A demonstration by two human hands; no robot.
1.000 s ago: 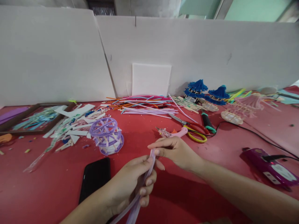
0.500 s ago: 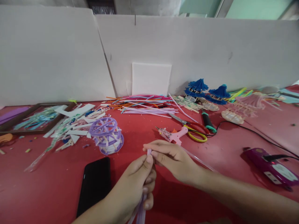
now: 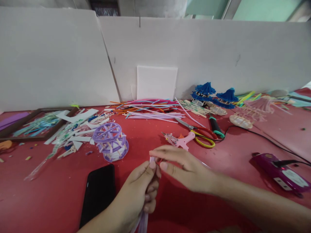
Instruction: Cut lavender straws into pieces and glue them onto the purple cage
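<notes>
My left hand [image 3: 138,197] is closed around a bunch of pale purple straws [image 3: 143,223] that run down out of its fist toward me. Their tips peek out at my fingertips. My right hand [image 3: 184,168] meets the left at those tips, thumb and forefinger pinching one straw end [image 3: 153,159]. Both hands hover over the red table [image 3: 218,194], just in front of me. A purple straw wheel model [image 3: 110,140] stands to the upper left of my hands. A black phone [image 3: 98,192] lies flat just left of my left wrist.
A pink glue gun [image 3: 181,140] and red-and-yellow scissors [image 3: 202,136] lie beyond my hands. A pile of coloured straws [image 3: 150,110] sits by the white wall board. White scraps [image 3: 75,129] lie left, blue tasselled models [image 3: 211,95] right, a purple device [image 3: 283,173] with a cable far right.
My hands have drawn closer together. The straws slid down through my left fist, so less sticks out at the top, and my right fingers now pinch at the tips.
</notes>
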